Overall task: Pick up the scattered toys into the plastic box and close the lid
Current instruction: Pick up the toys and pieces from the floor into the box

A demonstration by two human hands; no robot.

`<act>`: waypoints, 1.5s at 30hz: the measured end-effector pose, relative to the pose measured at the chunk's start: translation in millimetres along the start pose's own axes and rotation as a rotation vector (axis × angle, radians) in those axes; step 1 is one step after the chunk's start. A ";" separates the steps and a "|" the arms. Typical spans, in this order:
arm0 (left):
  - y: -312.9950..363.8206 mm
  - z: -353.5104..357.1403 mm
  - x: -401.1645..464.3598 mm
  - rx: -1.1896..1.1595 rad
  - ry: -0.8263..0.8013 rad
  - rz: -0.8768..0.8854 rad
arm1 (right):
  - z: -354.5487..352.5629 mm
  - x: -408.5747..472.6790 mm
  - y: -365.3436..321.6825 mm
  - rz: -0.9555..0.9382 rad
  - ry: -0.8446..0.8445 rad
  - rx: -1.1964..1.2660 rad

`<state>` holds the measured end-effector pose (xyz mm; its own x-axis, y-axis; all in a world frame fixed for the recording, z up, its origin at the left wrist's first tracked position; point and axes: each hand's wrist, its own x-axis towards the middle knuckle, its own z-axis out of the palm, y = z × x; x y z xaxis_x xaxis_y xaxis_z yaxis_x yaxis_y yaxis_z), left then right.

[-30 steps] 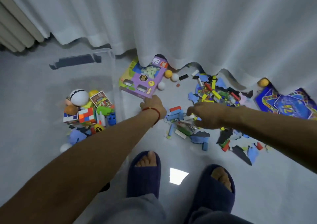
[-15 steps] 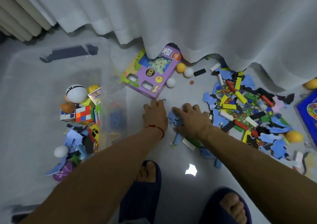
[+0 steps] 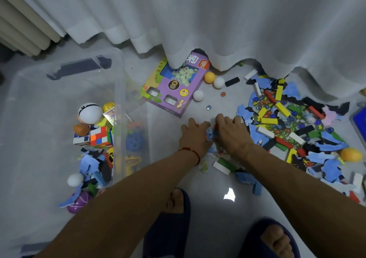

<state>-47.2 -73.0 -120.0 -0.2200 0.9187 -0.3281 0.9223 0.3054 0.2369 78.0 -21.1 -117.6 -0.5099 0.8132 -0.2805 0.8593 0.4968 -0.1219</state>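
The fingers of the left hand (image 3: 195,137) and of the right hand (image 3: 231,133) are spread and curved, pressed palm-down on the floor (image 3: 198,208), cupping a small heap of blue foam pieces and blocks (image 3: 213,137) between them. Whether either hand has truly clamped on anything I cannot tell; the pieces show only in the gap between the two hands. A second ago the hands were well apart, the right one over the pieces and the left near the purple toy carton (image 3: 174,87); they have since drawn together until the fingertips almost meet, so the step in hand looks like a two-handed scoop.

Around them, a white block (image 3: 221,167) and more foam lie just behind the wrists. To the right sprawls the main litter of coloured blocks, marbles and foam pieces (image 3: 287,125), partly under the white curtain (image 3: 217,30). Table-tennis balls (image 3: 198,95) lie beside the carton.

The clear plastic box (image 3: 118,91) stands open to the left, just beside the left forearm, already holding a puzzle cube (image 3: 100,137) and other toys. No lid can be made out for certain. Much remains on the floor, so the task is in its early part.
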 end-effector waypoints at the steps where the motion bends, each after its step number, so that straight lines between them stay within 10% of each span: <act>1: 0.7 0.8 2.1 0.069 0.035 0.047 | 0.6 -2.1 -0.1 -0.011 0.003 -0.020; 9: 0.3 -15.1 4.2 -0.034 0.008 0.071 | -4.9 -15.6 6.6 -0.054 -0.002 -0.186; 13: 10.1 -23.6 -6.7 -0.072 0.075 0.076 | -22.4 -27.9 28.7 -0.083 0.037 0.172; 21: 38.6 -126.9 -83.6 -1.050 0.134 -0.182 | -164.9 -104.8 24.4 0.071 -0.544 0.628; 25: -11.2 -192.0 -143.5 -1.430 0.228 -0.229 | -224.6 -124.9 -58.5 0.035 -0.530 0.867; 34: -156.0 -236.9 -230.9 -1.232 0.355 -0.484 | -235.5 -113.3 -241.8 -0.119 -0.480 0.932; 40: -104.8 -229.2 -217.6 -0.969 0.503 -0.223 | -258.5 -123.6 -157.1 -0.113 -0.386 0.748; 45: -12.8 -200.6 -178.5 -0.955 0.154 0.039 | -236.8 -142.2 -27.7 0.122 -0.306 0.485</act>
<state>-83.5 -190.6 119.0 -0.2964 0.9345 -0.1969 0.2977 0.2863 0.9107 117.2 -78.7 151.2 -0.4331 0.6953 -0.5736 0.8681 0.1503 -0.4732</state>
